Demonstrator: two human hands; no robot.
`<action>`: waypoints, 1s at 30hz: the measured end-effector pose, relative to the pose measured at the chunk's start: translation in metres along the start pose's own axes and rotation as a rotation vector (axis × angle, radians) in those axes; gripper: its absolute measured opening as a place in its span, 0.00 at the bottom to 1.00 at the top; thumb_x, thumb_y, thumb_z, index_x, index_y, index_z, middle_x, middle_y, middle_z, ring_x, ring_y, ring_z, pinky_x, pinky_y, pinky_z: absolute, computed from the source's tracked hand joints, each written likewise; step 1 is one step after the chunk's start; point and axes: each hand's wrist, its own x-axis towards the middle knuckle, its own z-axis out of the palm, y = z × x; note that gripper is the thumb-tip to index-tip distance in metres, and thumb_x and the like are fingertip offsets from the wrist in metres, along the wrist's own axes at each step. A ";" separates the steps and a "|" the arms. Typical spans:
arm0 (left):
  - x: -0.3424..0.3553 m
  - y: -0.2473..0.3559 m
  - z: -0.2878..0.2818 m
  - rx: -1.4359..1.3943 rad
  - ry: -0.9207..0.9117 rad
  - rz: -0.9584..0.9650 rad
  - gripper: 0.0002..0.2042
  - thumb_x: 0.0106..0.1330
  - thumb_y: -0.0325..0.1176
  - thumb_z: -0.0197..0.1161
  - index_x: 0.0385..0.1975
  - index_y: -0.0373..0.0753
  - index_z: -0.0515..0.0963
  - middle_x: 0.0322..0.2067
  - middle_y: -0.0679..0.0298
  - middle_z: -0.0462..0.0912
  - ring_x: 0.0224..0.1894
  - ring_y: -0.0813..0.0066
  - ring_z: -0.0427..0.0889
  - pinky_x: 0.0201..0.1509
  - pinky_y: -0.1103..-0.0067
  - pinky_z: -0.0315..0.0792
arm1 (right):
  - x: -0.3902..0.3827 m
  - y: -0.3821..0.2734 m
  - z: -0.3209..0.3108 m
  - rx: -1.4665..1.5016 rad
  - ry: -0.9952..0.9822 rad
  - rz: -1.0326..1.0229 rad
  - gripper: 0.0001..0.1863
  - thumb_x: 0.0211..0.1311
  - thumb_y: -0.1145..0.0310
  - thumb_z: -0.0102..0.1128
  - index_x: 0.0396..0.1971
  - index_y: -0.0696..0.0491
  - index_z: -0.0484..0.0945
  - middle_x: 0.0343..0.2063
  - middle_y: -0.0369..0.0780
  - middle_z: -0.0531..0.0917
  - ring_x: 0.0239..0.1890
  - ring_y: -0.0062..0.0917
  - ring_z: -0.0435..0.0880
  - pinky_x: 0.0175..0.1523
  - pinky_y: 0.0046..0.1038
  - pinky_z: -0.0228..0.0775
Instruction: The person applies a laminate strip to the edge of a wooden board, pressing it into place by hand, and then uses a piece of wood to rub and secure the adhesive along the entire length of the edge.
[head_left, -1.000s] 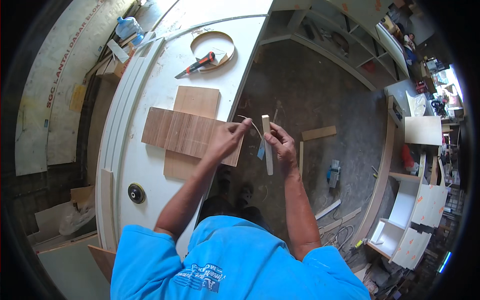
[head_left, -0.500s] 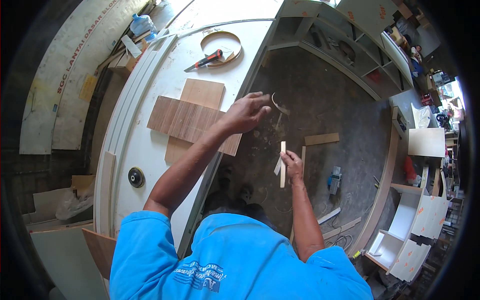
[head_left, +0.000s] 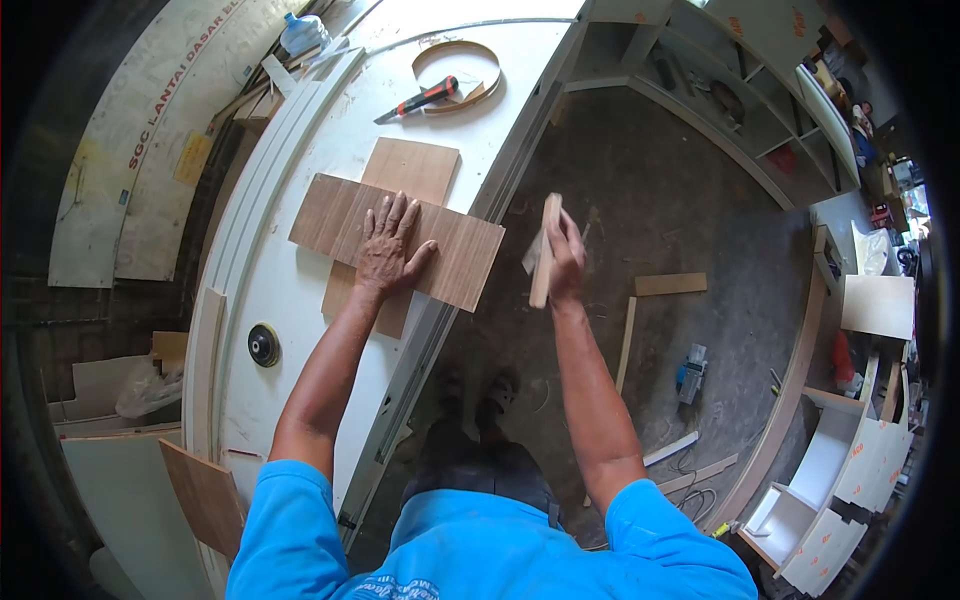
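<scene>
On the table [head_left: 300,290], top board [head_left: 455,250] across lower board [head_left: 415,168]; beyond, knife [head_left: 420,97] partly inside coil [head_left: 494,82]; right, tool [head_left: 690,376] on floor [head_left: 670,230].

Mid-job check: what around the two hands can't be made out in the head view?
Light wood: head view; the striped board covers whether its two visible ends join.
Left hand: head view; its own back hides the palm.
Right hand: head view; the wooden stick hides part of its grip.
Pale piece beside the stick: head view; partly covered by the stick, too indistinct to name.
</scene>
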 end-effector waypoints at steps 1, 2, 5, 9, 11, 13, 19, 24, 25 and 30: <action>-0.001 -0.002 0.003 0.008 0.002 0.030 0.42 0.71 0.64 0.56 0.78 0.44 0.58 0.79 0.51 0.52 0.82 0.49 0.48 0.82 0.48 0.40 | 0.010 0.006 0.013 -0.026 0.022 -0.032 0.27 0.76 0.57 0.57 0.66 0.60 0.75 0.57 0.44 0.83 0.61 0.28 0.79 0.68 0.29 0.66; -0.001 -0.002 0.002 0.006 -0.011 0.028 0.42 0.71 0.64 0.56 0.78 0.44 0.58 0.79 0.51 0.52 0.82 0.49 0.48 0.82 0.48 0.40 | 0.018 0.013 0.024 -0.122 0.029 -0.085 0.28 0.75 0.56 0.57 0.66 0.59 0.75 0.57 0.45 0.83 0.60 0.30 0.80 0.67 0.31 0.67; 0.003 0.002 0.001 -0.005 -0.027 0.017 0.46 0.68 0.69 0.56 0.79 0.45 0.56 0.80 0.51 0.52 0.82 0.48 0.46 0.82 0.48 0.37 | 0.038 0.041 0.047 -0.193 0.063 -0.153 0.28 0.76 0.54 0.57 0.64 0.60 0.77 0.56 0.48 0.85 0.59 0.34 0.81 0.65 0.33 0.69; 0.009 -0.002 -0.005 -0.051 -0.101 0.073 0.59 0.51 0.83 0.58 0.80 0.50 0.55 0.81 0.49 0.45 0.83 0.46 0.40 0.82 0.44 0.32 | 0.055 0.070 0.050 -0.134 0.102 -0.028 0.28 0.76 0.51 0.58 0.59 0.62 0.81 0.49 0.46 0.87 0.54 0.30 0.83 0.62 0.31 0.71; 0.003 -0.015 -0.011 -0.048 -0.161 0.113 0.64 0.45 0.87 0.58 0.80 0.52 0.54 0.81 0.47 0.43 0.83 0.44 0.37 0.82 0.43 0.30 | 0.052 0.070 0.058 -0.143 0.119 0.001 0.29 0.76 0.50 0.59 0.58 0.63 0.81 0.45 0.42 0.87 0.48 0.24 0.82 0.58 0.28 0.72; -0.001 -0.027 -0.016 -0.032 -0.232 0.247 0.70 0.35 0.92 0.56 0.81 0.55 0.54 0.80 0.43 0.39 0.83 0.41 0.34 0.81 0.42 0.27 | 0.044 0.069 0.064 -0.126 0.128 -0.013 0.30 0.76 0.48 0.60 0.56 0.64 0.81 0.40 0.36 0.85 0.42 0.19 0.80 0.52 0.24 0.73; -0.002 -0.035 -0.015 -0.017 -0.217 0.320 0.74 0.32 0.94 0.52 0.81 0.48 0.53 0.80 0.41 0.42 0.82 0.39 0.36 0.80 0.40 0.28 | 0.033 0.068 0.067 -0.096 0.189 0.006 0.27 0.75 0.50 0.60 0.52 0.62 0.83 0.32 0.31 0.79 0.36 0.15 0.74 0.43 0.22 0.69; -0.004 -0.032 -0.010 -0.001 -0.211 0.291 0.75 0.29 0.93 0.57 0.81 0.49 0.52 0.80 0.44 0.43 0.82 0.42 0.39 0.81 0.41 0.28 | 0.025 0.065 0.070 -0.066 0.210 -0.017 0.26 0.75 0.49 0.60 0.52 0.60 0.83 0.34 0.32 0.78 0.36 0.16 0.75 0.43 0.22 0.69; -0.004 -0.032 -0.010 -0.010 -0.194 0.280 0.75 0.29 0.93 0.57 0.81 0.50 0.52 0.80 0.45 0.44 0.82 0.42 0.40 0.81 0.41 0.28 | 0.024 0.063 0.072 -0.092 0.207 -0.014 0.26 0.75 0.49 0.60 0.52 0.60 0.83 0.34 0.32 0.79 0.37 0.17 0.76 0.44 0.22 0.70; -0.005 -0.031 -0.004 -0.031 -0.146 0.270 0.75 0.28 0.93 0.59 0.80 0.51 0.53 0.80 0.46 0.47 0.82 0.43 0.43 0.81 0.40 0.30 | 0.020 0.061 0.075 -0.126 0.254 0.000 0.27 0.75 0.49 0.60 0.53 0.60 0.83 0.36 0.33 0.80 0.38 0.18 0.77 0.45 0.23 0.71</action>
